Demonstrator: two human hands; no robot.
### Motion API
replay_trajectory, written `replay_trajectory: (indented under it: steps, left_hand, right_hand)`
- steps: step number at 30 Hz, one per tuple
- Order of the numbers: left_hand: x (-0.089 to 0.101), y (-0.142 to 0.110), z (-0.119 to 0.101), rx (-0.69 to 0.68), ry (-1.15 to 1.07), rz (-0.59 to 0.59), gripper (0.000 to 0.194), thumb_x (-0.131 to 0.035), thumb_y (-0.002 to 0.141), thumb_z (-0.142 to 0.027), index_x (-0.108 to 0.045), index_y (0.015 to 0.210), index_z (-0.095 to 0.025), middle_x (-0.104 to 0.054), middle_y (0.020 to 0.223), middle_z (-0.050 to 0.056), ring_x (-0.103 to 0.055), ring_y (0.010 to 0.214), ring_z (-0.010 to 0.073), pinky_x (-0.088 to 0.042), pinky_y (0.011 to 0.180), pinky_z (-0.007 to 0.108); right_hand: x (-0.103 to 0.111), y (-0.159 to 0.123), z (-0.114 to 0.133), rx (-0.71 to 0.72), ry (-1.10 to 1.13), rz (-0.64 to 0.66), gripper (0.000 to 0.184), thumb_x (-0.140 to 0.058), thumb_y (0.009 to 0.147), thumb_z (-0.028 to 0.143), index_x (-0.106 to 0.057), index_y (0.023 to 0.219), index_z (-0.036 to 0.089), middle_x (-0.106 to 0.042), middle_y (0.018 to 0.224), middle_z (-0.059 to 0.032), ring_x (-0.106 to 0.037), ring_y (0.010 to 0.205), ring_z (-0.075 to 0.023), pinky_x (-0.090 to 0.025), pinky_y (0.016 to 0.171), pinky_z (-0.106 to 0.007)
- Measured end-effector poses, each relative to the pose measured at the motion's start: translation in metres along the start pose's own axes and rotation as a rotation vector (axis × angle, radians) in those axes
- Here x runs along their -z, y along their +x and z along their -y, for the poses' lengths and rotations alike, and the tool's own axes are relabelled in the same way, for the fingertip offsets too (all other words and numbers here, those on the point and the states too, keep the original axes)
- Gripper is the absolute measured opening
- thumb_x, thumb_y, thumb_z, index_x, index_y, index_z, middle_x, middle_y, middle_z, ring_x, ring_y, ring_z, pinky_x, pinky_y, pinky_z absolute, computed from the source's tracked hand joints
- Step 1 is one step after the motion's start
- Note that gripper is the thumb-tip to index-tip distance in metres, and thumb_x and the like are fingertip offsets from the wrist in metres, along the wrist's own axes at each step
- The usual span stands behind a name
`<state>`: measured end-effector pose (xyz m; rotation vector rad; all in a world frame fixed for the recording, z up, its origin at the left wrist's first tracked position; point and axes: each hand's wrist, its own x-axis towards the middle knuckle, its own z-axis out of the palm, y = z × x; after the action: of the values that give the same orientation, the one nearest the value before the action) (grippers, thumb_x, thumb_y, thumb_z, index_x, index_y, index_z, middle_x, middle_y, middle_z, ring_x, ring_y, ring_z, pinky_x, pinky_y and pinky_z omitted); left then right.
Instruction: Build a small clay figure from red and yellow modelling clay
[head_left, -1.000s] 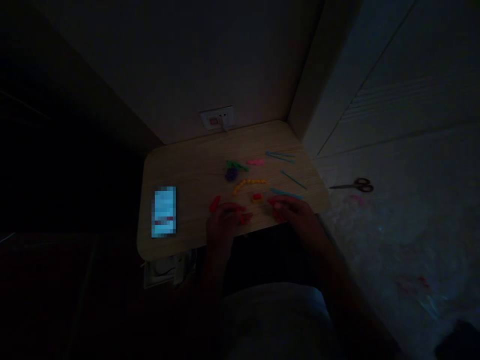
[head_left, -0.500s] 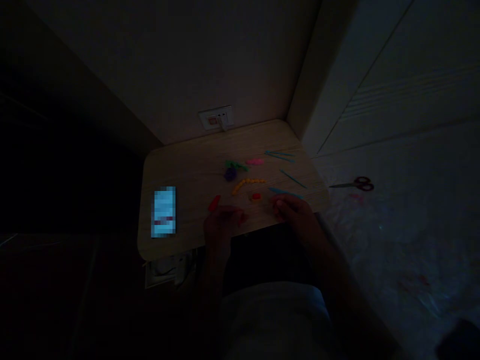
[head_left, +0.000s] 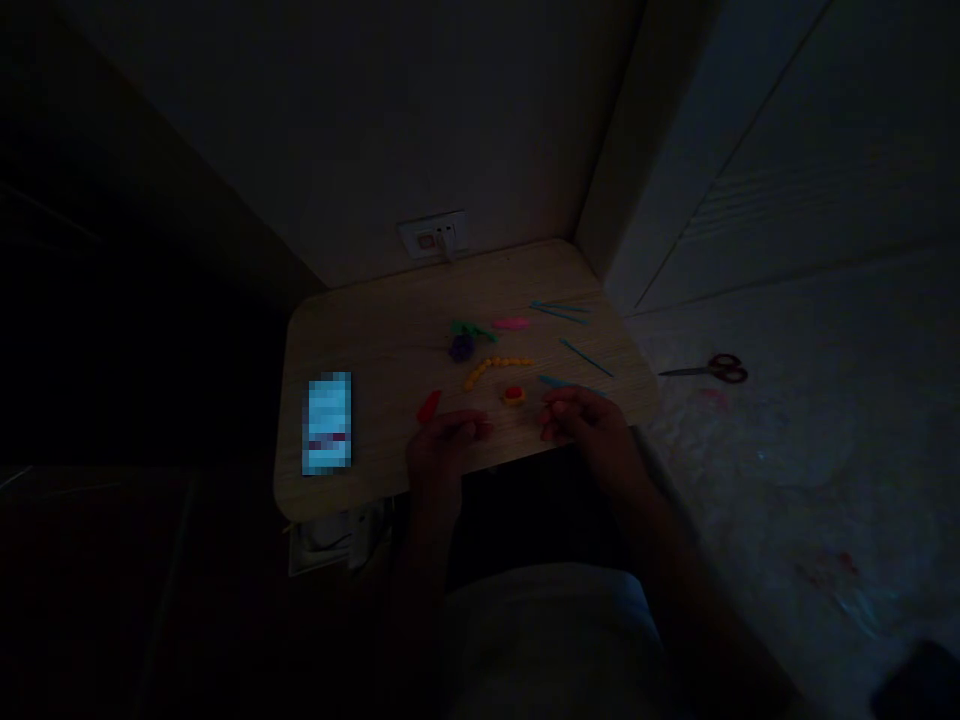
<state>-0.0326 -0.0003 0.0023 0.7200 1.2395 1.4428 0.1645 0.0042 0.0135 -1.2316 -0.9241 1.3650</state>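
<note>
In the dim head view, my left hand [head_left: 442,445] is at the front edge of a small wooden table, fingers pointing right and drawn together against the thumb. My right hand [head_left: 589,420] faces it across a gap, thumb and fingers pinched. Whatever either hand holds is too dark and small to make out. Between and just beyond them sits a small yellow piece with a red top [head_left: 514,394]. A red piece of modelling clay [head_left: 429,405] lies by my left fingers. Past it curves a yellow beaded strip [head_left: 491,366]. A blue tool [head_left: 559,382] lies partly behind my right hand.
Farther back on the table [head_left: 360,330] are a purple lump [head_left: 461,347], a green piece [head_left: 471,328], a pink piece [head_left: 510,324] and thin blue sticks [head_left: 559,312]. A lit phone [head_left: 328,423] lies left. Scissors [head_left: 709,370] rest right, beyond the table.
My left fingers have straightened slightly and closed toward the thumb. My right hand has shifted a little, its fingertips still pinched. The pieces on the table look unmoved.
</note>
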Motion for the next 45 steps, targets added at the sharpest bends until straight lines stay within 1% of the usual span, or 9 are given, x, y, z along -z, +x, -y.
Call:
replay_trajectory:
  steps: [2, 5, 11, 17, 23, 29, 35, 39, 45]
  left_hand:
    - [0.0, 0.0, -0.001, 0.0, 0.005, 0.003, 0.029, -0.094, 0.068, -0.033, -0.082, 0.089, -0.017, -0.082, 0.086, 0.006, -0.078, 0.071, 0.0169, -0.064, 0.076, 0.03]
    - [0.0, -0.001, -0.001, 0.012, 0.023, 0.009, 0.039, -0.096, 0.065, -0.035, -0.081, 0.096, -0.017, -0.082, 0.089, 0.007, -0.079, 0.076, 0.0192, -0.065, 0.081, 0.033]
    - [0.003, 0.0, 0.001, 0.021, 0.018, 0.003, 0.032, -0.098, 0.059, -0.033, -0.078, 0.079, -0.017, -0.081, 0.078, 0.004, -0.079, 0.072, 0.0191, -0.066, 0.073, 0.03]
    - [0.003, -0.001, 0.0, 0.009, -0.033, 0.065, 0.033, -0.093, 0.069, -0.043, -0.079, 0.084, -0.017, -0.083, 0.087, 0.008, -0.08, 0.075, 0.022, -0.068, 0.073, 0.034]
    - [0.002, 0.0, 0.003, -0.034, -0.035, 0.065, 0.029, -0.093, 0.071, -0.038, -0.08, 0.086, -0.017, -0.083, 0.093, 0.009, -0.081, 0.085, 0.0235, -0.067, 0.086, 0.037]
    - [0.004, 0.001, 0.005, -0.028, 0.02, 0.027, 0.027, -0.094, 0.066, -0.031, -0.079, 0.084, -0.018, -0.083, 0.088, 0.007, -0.08, 0.082, 0.0207, -0.066, 0.082, 0.033]
    - [0.003, 0.0, 0.001, 0.005, 0.048, -0.018, 0.028, -0.093, 0.057, -0.02, -0.075, 0.079, -0.018, -0.081, 0.079, 0.004, -0.078, 0.071, 0.0191, -0.059, 0.059, 0.023]
    - [0.001, -0.002, -0.002, 0.005, 0.028, -0.005, 0.025, -0.093, 0.062, -0.025, -0.075, 0.078, -0.017, -0.08, 0.075, 0.003, -0.077, 0.066, 0.0173, -0.063, 0.066, 0.027]
    - [0.0, -0.005, -0.006, 0.031, -0.066, 0.079, 0.03, -0.088, 0.075, -0.04, -0.079, 0.093, -0.018, -0.083, 0.102, 0.01, -0.081, 0.081, 0.0225, -0.067, 0.074, 0.034]
  right_hand:
    - [0.0, 0.0, -0.001, 0.016, -0.022, 0.004, 0.036, -0.077, 0.082, 0.052, -0.074, 0.098, 0.02, -0.077, 0.075, -0.0036, -0.068, 0.058, -0.0161, -0.052, 0.055, -0.028]
    - [0.0, -0.001, -0.004, 0.038, -0.047, 0.02, 0.035, -0.075, 0.083, 0.055, -0.074, 0.088, 0.02, -0.077, 0.075, -0.0046, -0.07, 0.059, -0.0181, -0.055, 0.055, -0.03]
    - [0.003, -0.001, -0.005, 0.007, -0.024, 0.026, 0.036, -0.081, 0.079, 0.053, -0.062, 0.085, 0.023, -0.079, 0.079, -0.0045, -0.075, 0.063, -0.0209, -0.058, 0.055, -0.03]
    - [0.003, 0.0, -0.004, 0.005, 0.011, 0.033, 0.034, -0.078, 0.083, 0.052, -0.061, 0.086, 0.023, -0.079, 0.081, -0.0046, -0.074, 0.061, -0.0193, -0.058, 0.055, -0.029]
    - [0.003, 0.0, -0.005, 0.063, 0.0, 0.035, 0.031, -0.075, 0.087, 0.051, -0.065, 0.091, 0.022, -0.08, 0.091, -0.0064, -0.076, 0.071, -0.0206, -0.06, 0.06, -0.031]
    - [0.005, 0.001, -0.007, 0.099, -0.019, 0.033, 0.028, -0.079, 0.084, 0.046, -0.069, 0.097, 0.023, -0.08, 0.093, -0.0057, -0.076, 0.075, -0.0209, -0.058, 0.061, -0.031]
    - [0.001, -0.001, -0.005, 0.073, 0.005, 0.048, 0.03, -0.075, 0.087, 0.051, -0.071, 0.094, 0.022, -0.078, 0.079, -0.0041, -0.073, 0.062, -0.0197, -0.055, 0.054, -0.03]
    - [0.0, -0.002, -0.004, 0.062, -0.004, 0.029, 0.028, -0.076, 0.085, 0.049, -0.07, 0.086, 0.022, -0.077, 0.076, -0.003, -0.07, 0.059, -0.0184, -0.053, 0.052, -0.029]
    - [0.005, 0.0, -0.004, 0.15, -0.152, -0.087, 0.02, -0.075, 0.084, 0.041, -0.079, 0.085, 0.022, -0.073, 0.07, -0.0012, -0.062, 0.062, -0.0154, -0.05, 0.058, -0.028]
